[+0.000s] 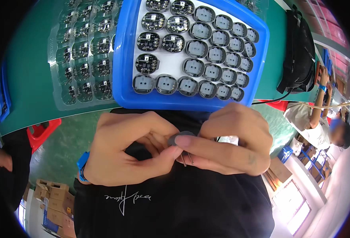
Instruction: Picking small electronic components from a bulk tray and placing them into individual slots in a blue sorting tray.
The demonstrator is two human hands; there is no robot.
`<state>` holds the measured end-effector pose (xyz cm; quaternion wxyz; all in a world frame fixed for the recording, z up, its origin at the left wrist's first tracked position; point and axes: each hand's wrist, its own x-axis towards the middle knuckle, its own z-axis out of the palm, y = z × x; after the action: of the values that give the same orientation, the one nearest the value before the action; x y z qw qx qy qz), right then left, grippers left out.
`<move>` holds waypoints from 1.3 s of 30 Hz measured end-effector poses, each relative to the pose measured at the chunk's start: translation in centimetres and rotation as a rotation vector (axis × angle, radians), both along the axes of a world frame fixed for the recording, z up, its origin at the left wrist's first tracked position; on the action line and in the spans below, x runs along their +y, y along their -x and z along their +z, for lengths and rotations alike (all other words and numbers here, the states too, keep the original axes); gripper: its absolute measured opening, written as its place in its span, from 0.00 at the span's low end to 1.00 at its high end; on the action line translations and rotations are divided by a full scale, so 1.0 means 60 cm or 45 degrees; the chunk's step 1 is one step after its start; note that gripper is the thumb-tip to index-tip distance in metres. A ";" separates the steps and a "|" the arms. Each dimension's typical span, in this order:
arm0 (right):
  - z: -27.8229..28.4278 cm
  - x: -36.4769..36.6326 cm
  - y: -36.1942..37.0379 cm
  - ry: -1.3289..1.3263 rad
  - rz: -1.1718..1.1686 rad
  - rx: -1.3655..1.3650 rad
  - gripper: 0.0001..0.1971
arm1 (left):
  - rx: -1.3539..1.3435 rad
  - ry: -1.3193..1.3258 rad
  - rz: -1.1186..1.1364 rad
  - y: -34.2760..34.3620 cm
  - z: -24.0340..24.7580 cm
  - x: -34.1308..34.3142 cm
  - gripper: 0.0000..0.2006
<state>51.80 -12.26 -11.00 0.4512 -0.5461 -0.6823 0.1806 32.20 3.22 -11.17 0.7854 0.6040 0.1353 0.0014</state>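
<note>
In front of my body, just off the near edge of the table, my left hand (pixel 131 148) and my right hand (pixel 234 141) meet around a small dark grey plastic part (pixel 174 140). Fingertips and thumbs of both hands pinch it, covering most of its shape. Two thin metal pins (pixel 185 159) stick out below the fingers. Beyond the hands lies a blue tray (pixel 121 59) with rows of grey oval plastic housings (pixel 188 86). Several at its left side have black circuit boards (pixel 147 41) in them.
A clear blister tray (pixel 56 75) of small circuit assemblies lies left of the blue tray on the green table (pixel 32 83). A black bag (pixel 299 51) sits at the right. Below are a red stool (pixel 44 135) and cardboard boxes (pixel 58 202). A co-worker (pixel 315 125) is at far right.
</note>
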 end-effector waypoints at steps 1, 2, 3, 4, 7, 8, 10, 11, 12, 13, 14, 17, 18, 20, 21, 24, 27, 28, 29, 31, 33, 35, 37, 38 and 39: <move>0.004 -0.004 0.004 -0.045 -0.021 -0.135 0.17 | 0.001 -0.002 0.001 0.000 -0.001 -0.003 0.07; 0.002 -0.004 0.014 -0.064 -0.099 -0.170 0.16 | 0.017 0.002 0.013 0.001 -0.005 -0.005 0.08; 0.002 -0.005 0.015 -0.064 -0.101 -0.176 0.16 | 0.034 0.007 0.027 0.001 -0.008 -0.007 0.08; 0.002 -0.005 0.015 -0.066 -0.099 -0.249 0.17 | 0.029 0.007 0.027 0.000 -0.010 -0.008 0.08; 0.013 0.003 0.002 -0.032 -0.078 -0.274 0.19 | 0.076 0.032 0.114 -0.003 -0.003 -0.010 0.08; 0.015 0.007 -0.004 -0.009 -0.061 -0.224 0.20 | 0.091 -0.007 0.102 -0.003 0.004 -0.007 0.07; 0.011 0.018 -0.019 0.003 -0.096 -0.221 0.21 | 0.098 -0.045 0.090 0.003 0.015 -0.004 0.08; 0.009 0.023 -0.025 0.014 -0.131 -0.209 0.22 | 0.125 -0.090 0.220 0.010 0.021 -0.005 0.10; 0.016 0.028 -0.030 0.117 -0.146 -0.161 0.23 | 0.151 -0.134 0.348 0.017 0.025 -0.004 0.13; 0.012 0.033 -0.034 0.118 -0.151 -0.170 0.23 | 0.142 -0.131 0.345 0.027 0.023 -0.002 0.13; -0.001 0.043 -0.032 0.104 -0.200 -0.186 0.23 | 0.094 -0.245 0.476 0.047 0.017 -0.001 0.16; -0.016 0.059 -0.019 0.149 -0.304 -0.195 0.22 | 0.042 -0.455 0.674 0.071 0.001 0.008 0.19; -0.019 0.062 -0.018 0.165 -0.330 -0.216 0.21 | 0.017 -0.382 0.700 0.077 -0.002 0.015 0.16; -0.018 0.067 -0.015 0.223 -0.377 -0.263 0.20 | -0.007 -0.308 0.733 0.082 -0.007 0.021 0.14; -0.017 0.069 -0.013 0.223 -0.369 -0.265 0.20 | -0.051 -0.327 0.729 0.083 -0.009 0.021 0.13; -0.021 0.066 -0.010 0.267 -0.407 -0.337 0.20 | -0.105 -0.355 0.725 0.081 -0.018 0.019 0.12; -0.024 0.065 -0.007 0.295 -0.425 -0.335 0.21 | -0.121 -0.370 0.768 0.080 -0.026 0.014 0.11; -0.025 0.065 -0.008 0.290 -0.427 -0.350 0.21 | -0.134 -0.372 0.806 0.080 -0.028 0.013 0.10; -0.025 0.067 -0.007 0.282 -0.424 -0.361 0.21 | -0.129 -0.375 0.813 0.084 -0.025 0.016 0.10; -0.024 0.072 -0.004 0.273 -0.410 -0.358 0.21 | -0.165 -0.404 0.747 0.094 -0.018 0.024 0.10; -0.025 0.067 -0.006 0.273 -0.425 -0.376 0.21 | -0.192 -0.396 0.752 0.090 -0.028 0.021 0.10; -0.021 0.060 -0.008 0.315 -0.433 -0.391 0.21 | -0.216 -0.394 0.762 0.089 -0.033 0.020 0.10; -0.021 0.063 -0.007 0.321 -0.424 -0.399 0.21 | -0.201 -0.438 0.752 0.089 -0.034 0.021 0.09; -0.019 0.068 -0.007 0.322 -0.407 -0.403 0.21 | -0.204 -0.447 0.759 0.089 -0.033 0.021 0.09; -0.018 0.073 -0.004 0.310 -0.401 -0.404 0.21 | -0.197 -0.505 0.791 0.089 -0.031 0.021 0.08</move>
<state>52.05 -7.86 -12.06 0.2920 -0.7175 -0.6242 0.1012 26.87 4.51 -13.05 0.6231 0.6728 0.2495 0.3113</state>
